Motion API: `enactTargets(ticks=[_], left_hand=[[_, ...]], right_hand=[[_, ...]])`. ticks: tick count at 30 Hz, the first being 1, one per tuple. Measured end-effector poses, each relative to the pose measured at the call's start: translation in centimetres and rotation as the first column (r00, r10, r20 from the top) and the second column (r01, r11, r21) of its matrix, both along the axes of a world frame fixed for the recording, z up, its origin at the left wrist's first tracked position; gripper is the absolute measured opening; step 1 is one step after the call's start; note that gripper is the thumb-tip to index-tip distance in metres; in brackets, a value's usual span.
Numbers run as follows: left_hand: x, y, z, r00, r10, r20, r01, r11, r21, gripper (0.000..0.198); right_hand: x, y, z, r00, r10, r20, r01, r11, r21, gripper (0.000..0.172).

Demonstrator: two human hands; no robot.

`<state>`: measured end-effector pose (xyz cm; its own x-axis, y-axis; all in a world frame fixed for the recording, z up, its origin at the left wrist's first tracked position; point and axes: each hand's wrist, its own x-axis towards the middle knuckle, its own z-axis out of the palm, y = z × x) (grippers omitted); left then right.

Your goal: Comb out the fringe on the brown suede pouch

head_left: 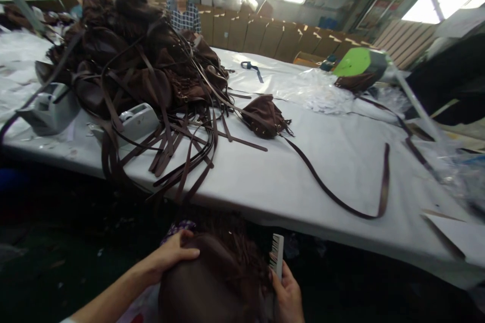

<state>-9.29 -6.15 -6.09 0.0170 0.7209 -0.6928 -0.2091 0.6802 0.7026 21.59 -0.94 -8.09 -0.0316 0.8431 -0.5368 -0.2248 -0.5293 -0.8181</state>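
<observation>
A dark brown leather bag point(200, 280) with fringe lies below the table edge, close to my body. My left hand point(176, 252) grips its upper left side, thumb pressed on the leather and the other fingers mostly hidden behind it. At the bag's right side, my right hand point(286, 287) is closed around a pale comb point(278, 255), held upright with its teeth facing left. The fringe point(246, 257) hangs between the two hands, beside the comb; whether the teeth touch it I cannot tell.
A large heap of brown bags point(132, 55) with trailing straps covers the table's left part. Two grey tape dispensers point(140, 121) stand before it. One small bag point(263, 116) lies mid-table, its strap point(322, 181) stretching right. Plastic bags point(326, 91) lie behind; people stand at the far side.
</observation>
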Motion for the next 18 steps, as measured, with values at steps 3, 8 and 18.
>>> enactTargets(ticks=[3,8,18], left_hand=[[0.3,0.0,4.4,0.968,0.062,0.242,-0.080,0.995,0.065,0.087],[0.9,-0.2,9.4,0.972,-0.060,0.226,0.000,0.966,0.258,0.075],[2.8,1.0,15.8,0.908,-0.195,-0.372,0.401,0.668,0.627,0.015]], right_hand=[[1.0,0.1,0.8,0.999,-0.045,0.011,0.045,0.998,-0.038,0.076],[1.6,1.5,3.4,0.984,-0.015,0.178,0.014,1.000,0.008,0.074],[-4.5,2.2,7.8,0.937,0.311,0.159,-0.342,0.910,0.233,0.052]])
